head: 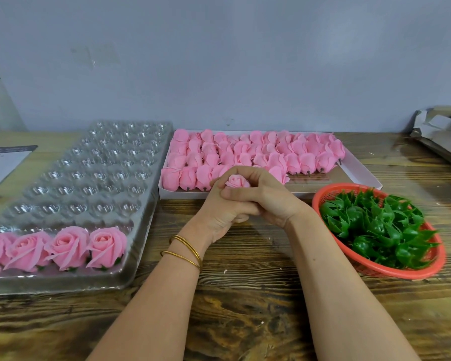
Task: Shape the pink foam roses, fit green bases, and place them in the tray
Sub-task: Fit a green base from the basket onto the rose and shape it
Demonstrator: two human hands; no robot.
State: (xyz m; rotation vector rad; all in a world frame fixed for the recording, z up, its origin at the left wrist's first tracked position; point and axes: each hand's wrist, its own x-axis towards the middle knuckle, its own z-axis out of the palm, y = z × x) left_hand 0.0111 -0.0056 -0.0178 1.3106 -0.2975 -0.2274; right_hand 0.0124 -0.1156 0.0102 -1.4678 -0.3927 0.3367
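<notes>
**A bud cupped in both hands, ready for shaping**

Head view: I have one pink foam rose [236, 181] up between my hands, just in front of the white box [362, 178] where the unshaped buds [245, 152] lie in rows. My left hand [219, 212], the one with the gold bangles [185, 248], curls up from below, and my right hand [266, 196] wraps over it. The fingers of both are curled close round the rose, so only its top peeks out. I cannot tell exactly where my thumbs sit underneath.

I judge this to be the shaping step. To do it well I should press lightly and evenly, easing the outer petals back without creasing the foam, and keep the centre tight. The stem end should stay pointing down so a base can slide on.

The green bases [375, 225] wait in the red basket [375, 269] to my right. The clear tray [102, 165] lies to my left with four finished roses [65, 247] in its near row, and the next one belongs beside them.
</notes>
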